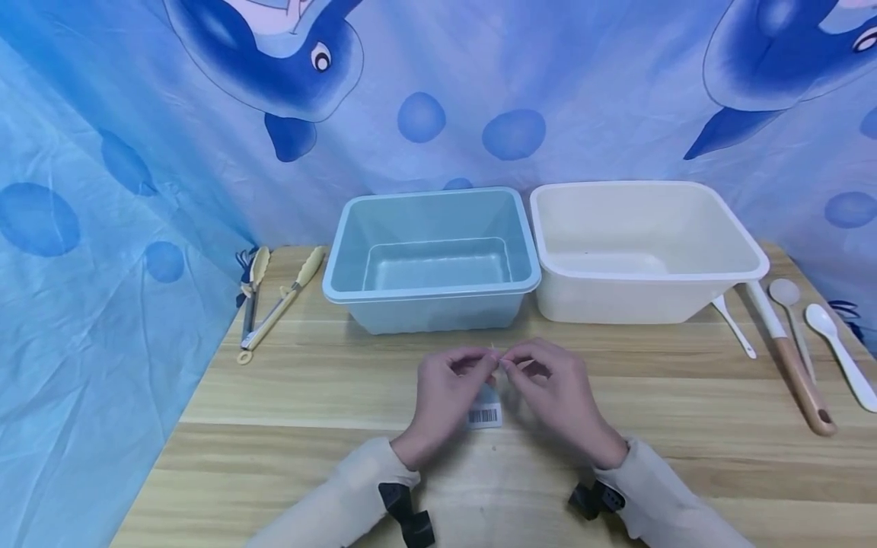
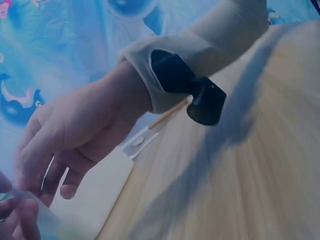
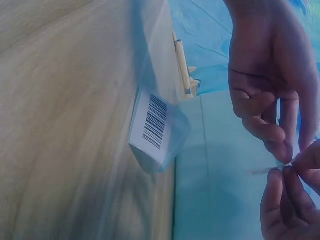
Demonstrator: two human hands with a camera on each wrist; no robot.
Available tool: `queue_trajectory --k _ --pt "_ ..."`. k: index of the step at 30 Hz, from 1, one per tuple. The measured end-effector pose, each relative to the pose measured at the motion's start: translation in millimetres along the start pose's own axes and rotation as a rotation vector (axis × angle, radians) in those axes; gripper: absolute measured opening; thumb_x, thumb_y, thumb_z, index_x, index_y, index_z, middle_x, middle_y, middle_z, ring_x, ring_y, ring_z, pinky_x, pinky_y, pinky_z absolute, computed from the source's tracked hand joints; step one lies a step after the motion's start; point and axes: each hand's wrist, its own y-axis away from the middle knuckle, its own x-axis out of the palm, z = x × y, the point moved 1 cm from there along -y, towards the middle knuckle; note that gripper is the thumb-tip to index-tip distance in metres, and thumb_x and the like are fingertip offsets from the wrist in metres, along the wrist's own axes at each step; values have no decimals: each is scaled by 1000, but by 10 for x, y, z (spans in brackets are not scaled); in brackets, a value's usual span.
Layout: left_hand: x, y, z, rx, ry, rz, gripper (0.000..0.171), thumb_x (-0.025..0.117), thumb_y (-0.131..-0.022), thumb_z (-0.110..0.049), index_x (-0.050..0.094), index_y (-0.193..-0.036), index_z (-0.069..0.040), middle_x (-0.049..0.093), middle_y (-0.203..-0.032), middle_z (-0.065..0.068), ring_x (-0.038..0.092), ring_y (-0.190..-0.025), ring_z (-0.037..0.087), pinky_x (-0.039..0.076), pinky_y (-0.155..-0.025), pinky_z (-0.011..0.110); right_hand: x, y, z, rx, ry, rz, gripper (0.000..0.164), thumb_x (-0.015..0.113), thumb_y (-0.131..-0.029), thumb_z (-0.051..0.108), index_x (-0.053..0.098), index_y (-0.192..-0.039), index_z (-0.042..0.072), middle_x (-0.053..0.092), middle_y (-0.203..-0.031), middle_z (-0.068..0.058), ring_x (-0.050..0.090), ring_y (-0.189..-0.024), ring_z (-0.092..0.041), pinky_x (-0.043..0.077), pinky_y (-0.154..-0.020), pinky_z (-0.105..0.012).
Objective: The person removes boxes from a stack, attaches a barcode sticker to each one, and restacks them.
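Observation:
In the head view my left hand point(image 1: 448, 392) and right hand point(image 1: 558, 388) meet fingertip to fingertip over the middle of the table. Both pinch a small, thin, pale translucent piece point(image 2: 44, 214); its kind is too small and blurred to tell. Beneath the hands is a clear plastic packet point(image 3: 159, 129) bearing a white barcode label point(image 1: 484, 415). Whether the packet joins the pinched piece cannot be told. The left wrist view looks across at the right hand point(image 2: 82, 120); the right wrist view shows the left hand point(image 3: 272, 75), with the right fingertips below it.
Behind the hands stand a light blue bin point(image 1: 432, 291) and a white bin point(image 1: 647, 277), side by side. Cream-tipped tongs point(image 1: 277, 310) lie left. At right are a wooden-handled utensil point(image 1: 798, 373), a white spoon point(image 1: 846, 361) and a grey-beige spoon point(image 1: 795, 320). A blue patterned curtain point(image 1: 425, 61) hangs behind.

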Motion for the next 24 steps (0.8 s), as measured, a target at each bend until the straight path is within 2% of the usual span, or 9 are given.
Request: queue_trajectory --k 4,8,11,15,17,20,24 --pt "-20 -8 6 -88 105 12 19 71 -87 -16 73 -97 1 73 -84 22 70 -67 22 50 -50 19 12 -1 23 -62 21 -7 22 73 -79 -8 73 -90 11 73 -88 0 65 -77 -6 58 -65 -23" --pt "-52 -1 28 -164 215 12 19 71 -87 -11 70 -97 5 73 -81 20 69 -65 17 48 -49 18 37 -4 47 -104 27 8 24 74 -76 -10 74 -89 11 73 -89 -1 64 -74 -6 57 -63 -23" --pt "-81 10 32 -182 236 3 17 69 -87 -8 69 -97 6 73 -80 18 68 -65 15 48 -49 19 44 -8 53 -106 18 29 21 74 -77 -7 74 -89 11 73 -90 -1 64 -75 -6 56 -63 -22" --pt "-134 23 33 -166 176 -17 15 68 -87 -6 69 -96 5 73 -78 16 68 -66 16 49 -51 19 3 -14 29 -81 20 41 18 74 -80 -2 73 -91 12 72 -92 -1 63 -78 -6 56 -64 -21" --pt "-169 26 31 -159 138 -22 14 68 -87 -7 70 -96 3 72 -78 16 68 -68 19 50 -52 19 -40 -24 5 -37 28 28 17 74 -81 -1 73 -93 12 72 -91 -1 63 -79 -5 57 -65 -21" --pt "-229 30 29 -149 97 -17 12 69 -86 -8 71 -95 0 73 -80 17 70 -71 24 51 -55 20 -107 -58 -13 91 27 28 16 73 -84 5 72 -98 11 72 -93 -1 65 -82 -7 57 -67 -23" --pt "-293 40 27 -124 82 -1 11 70 -86 -8 72 -95 -2 73 -83 19 70 -72 22 52 -56 21 -125 -95 -27 247 -28 66 16 73 -86 12 71 -101 10 72 -95 -3 66 -82 -9 57 -72 -24"
